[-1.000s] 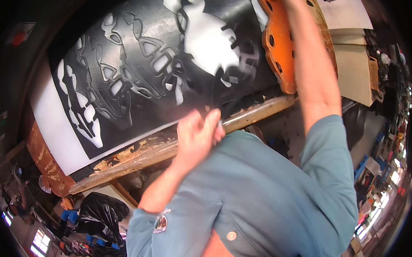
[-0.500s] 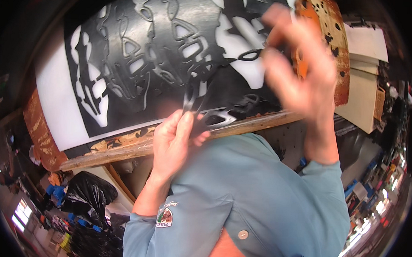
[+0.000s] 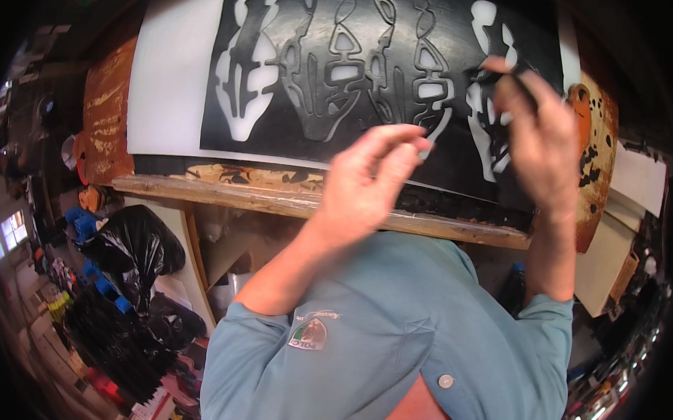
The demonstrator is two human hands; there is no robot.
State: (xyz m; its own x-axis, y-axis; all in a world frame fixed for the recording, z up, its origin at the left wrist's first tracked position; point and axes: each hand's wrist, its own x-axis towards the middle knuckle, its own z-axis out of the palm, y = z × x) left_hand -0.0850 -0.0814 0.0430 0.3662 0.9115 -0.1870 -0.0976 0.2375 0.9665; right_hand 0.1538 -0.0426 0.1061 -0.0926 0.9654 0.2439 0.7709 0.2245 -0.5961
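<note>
A black sheet [image 3: 335, 146] with curved outlines cut through it lies on a white board [image 3: 165, 82]. At its near edge is my left hand [image 3: 364, 185], thumb and fingertips brought close together; what they pinch, if anything, cannot be made out. To the right my right hand [image 3: 542, 140] hovers over the sheet, smeared by motion. Something dark shows by its fingers, and I cannot tell whether the hand holds it. White openings [image 3: 263, 75] show where shapes are out of the sheet at the left, and more openings [image 3: 476, 103] at the right. Between them, several outlined shapes [image 3: 342, 75] sit in place.
A worn wooden rail [image 3: 277, 200] runs along the bench's near edge, with black scraps behind it. An orange part [image 3: 581, 115] stands at the right end. Black plastic bags [image 3: 143, 247] lie below left. Pale boards [image 3: 634, 193] stand off to the right.
My head view has shifted, so the sheet appears straighter. The black cut strips in my left hand no longer show there. That hand has moved onto the sheet's near edge.
</note>
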